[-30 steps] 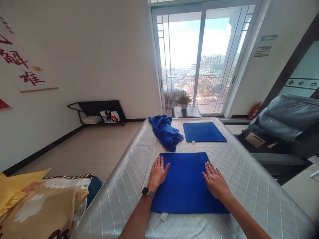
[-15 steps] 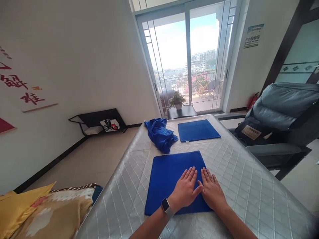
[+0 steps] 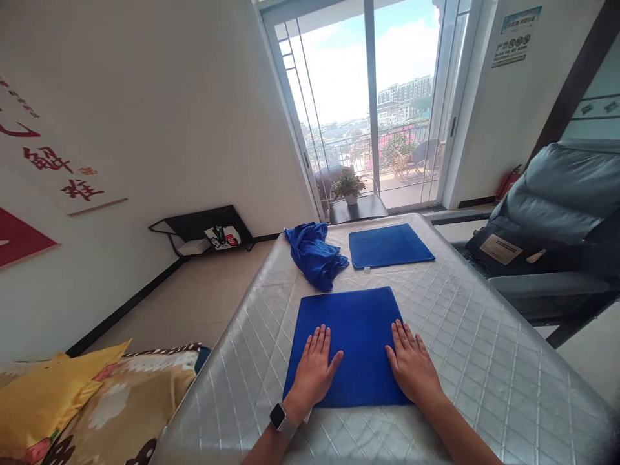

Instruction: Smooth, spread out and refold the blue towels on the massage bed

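Note:
A flat blue cloth (image 3: pixel 358 349), roughly square, lies before me on the quilted silver cover (image 3: pixel 484 381). My left hand (image 3: pixel 314 368) rests flat on its left side, fingers stretched out, with a watch (image 3: pixel 278 416) on the wrist. On the cloth's right edge my right hand (image 3: pixel 413 361) lies palm down, fingers extended, partly over the cover. Neither hand grips anything. Beyond, a second flat blue cloth (image 3: pixel 391 245) with a small white tag lies at the far end. To its left sits a crumpled blue cloth (image 3: pixel 317 255) in a heap.
A dark grey armchair (image 3: pixel 557 206) with a black bag (image 3: pixel 506 248) stands on the right. Yellow and brown bedding (image 3: pixel 130 394) is at lower left. A potted plant (image 3: pixel 349 184) stands on a chair by the sliding glass door (image 3: pixel 372 116). A black shelf (image 3: pixel 208 229) is against the wall.
My left hand has slid left across the cloth, away from the right hand. The right hand stays by the right edge. The view has shifted slightly.

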`<control>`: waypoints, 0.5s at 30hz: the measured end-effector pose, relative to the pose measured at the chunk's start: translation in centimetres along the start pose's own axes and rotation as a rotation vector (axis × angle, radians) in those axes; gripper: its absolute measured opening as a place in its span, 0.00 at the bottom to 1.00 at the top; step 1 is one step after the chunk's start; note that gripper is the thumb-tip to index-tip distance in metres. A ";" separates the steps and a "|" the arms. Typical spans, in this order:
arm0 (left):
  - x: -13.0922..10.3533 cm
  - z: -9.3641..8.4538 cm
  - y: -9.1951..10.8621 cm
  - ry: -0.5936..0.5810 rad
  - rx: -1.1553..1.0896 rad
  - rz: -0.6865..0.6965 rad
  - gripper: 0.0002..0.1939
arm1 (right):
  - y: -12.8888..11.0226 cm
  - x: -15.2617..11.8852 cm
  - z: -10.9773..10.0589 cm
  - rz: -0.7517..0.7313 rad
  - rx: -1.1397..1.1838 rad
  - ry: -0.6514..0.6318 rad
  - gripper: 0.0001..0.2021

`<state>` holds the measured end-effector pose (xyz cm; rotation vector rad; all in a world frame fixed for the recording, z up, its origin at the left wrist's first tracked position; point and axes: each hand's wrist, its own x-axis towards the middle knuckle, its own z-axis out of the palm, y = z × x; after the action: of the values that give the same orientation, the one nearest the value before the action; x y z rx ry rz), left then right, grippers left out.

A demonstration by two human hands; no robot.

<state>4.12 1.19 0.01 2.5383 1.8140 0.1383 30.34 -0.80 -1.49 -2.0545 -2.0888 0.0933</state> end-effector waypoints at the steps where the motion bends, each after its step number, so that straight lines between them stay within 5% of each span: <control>1: -0.9 0.1 -1.5 -0.002 0.000 -0.063 0.39 | 0.1 0.0 0.2 -0.008 0.001 0.011 0.31; 6: -4.2 1.0 -5.4 0.057 -0.037 -0.164 0.38 | 0.8 0.3 0.9 -0.068 -0.030 0.058 0.32; 15: -4.5 1.6 -5.2 0.108 -0.138 -0.155 0.39 | 0.6 -3.1 -0.4 -0.143 -0.083 0.097 0.33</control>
<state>-2.12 -1.32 -2.21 2.3309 1.9554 0.3894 30.99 -3.91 -1.53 -1.9047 -2.2057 -0.1153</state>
